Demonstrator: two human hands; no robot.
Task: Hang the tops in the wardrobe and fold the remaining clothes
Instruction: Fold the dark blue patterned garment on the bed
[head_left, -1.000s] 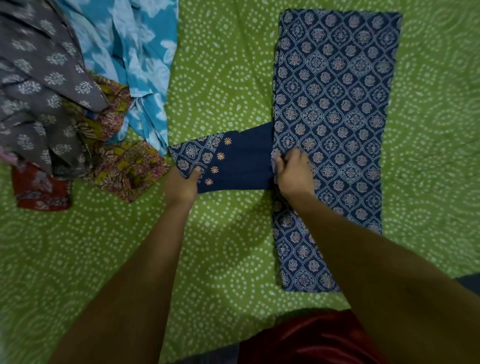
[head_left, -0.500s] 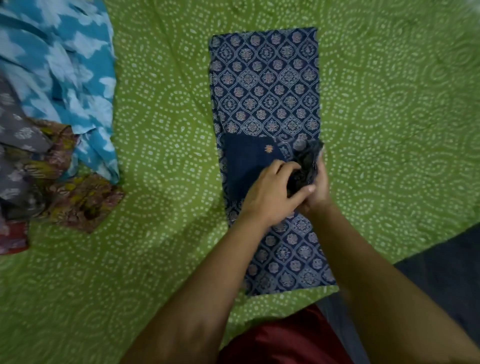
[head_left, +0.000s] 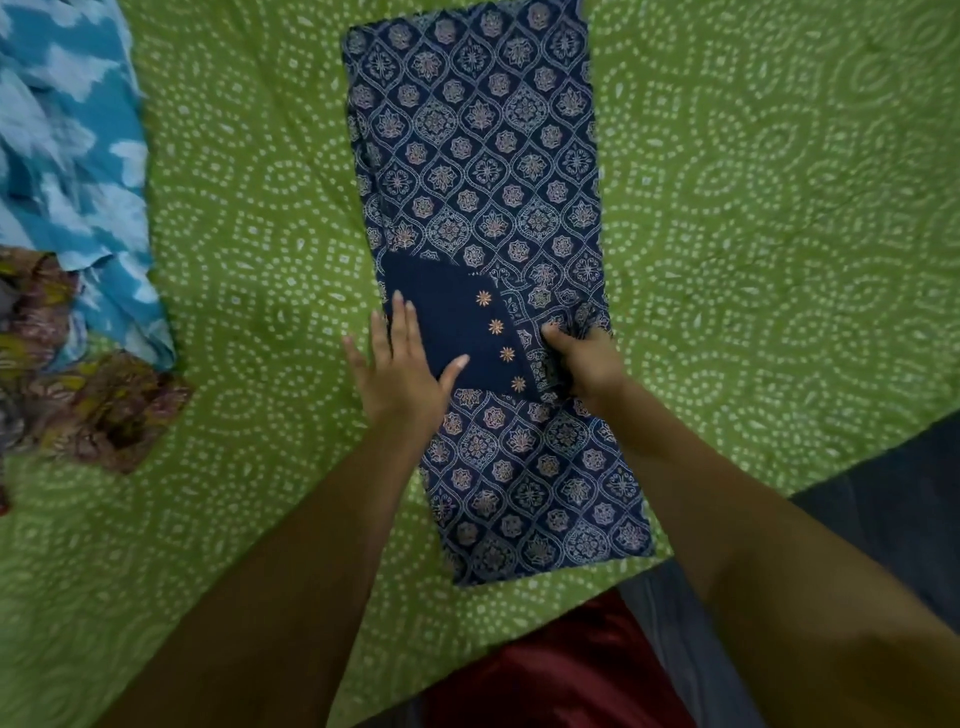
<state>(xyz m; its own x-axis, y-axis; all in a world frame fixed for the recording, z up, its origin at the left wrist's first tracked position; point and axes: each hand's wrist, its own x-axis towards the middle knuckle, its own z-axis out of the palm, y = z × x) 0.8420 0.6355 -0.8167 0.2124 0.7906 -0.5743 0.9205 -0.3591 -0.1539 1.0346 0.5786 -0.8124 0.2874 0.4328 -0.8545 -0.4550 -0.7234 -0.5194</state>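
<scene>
**Sleeve folded in on the navy printed top**

A navy printed top (head_left: 488, 208) lies flat on a bed covered by a green dotted bedsheet (head_left: 753, 234), folded into a long narrow strip that runs from the far edge of the view down toward the person. Its plain navy sleeve (head_left: 447, 332), edged with a row of small orange flower motifs, is folded across the middle of the strip.

The left hand (head_left: 400, 374) rests flat on the sleeve's left part with fingers straight and spread; the outer fingers reach past the garment's left edge onto the sheet. The right hand (head_left: 587, 364) is curled around a bunch of the printed cloth at the sleeve's right end, near the strip's right edge, gripping it.

At the left edge of the view lies a heap of other clothes: a blue and white garment (head_left: 67, 171) and, nearer the person, a crumpled brown and yellow patterned garment (head_left: 104, 410). Both sit well apart from the navy top. At the bottom, a dark red cloth (head_left: 561, 670) shows between the forearms.
</scene>
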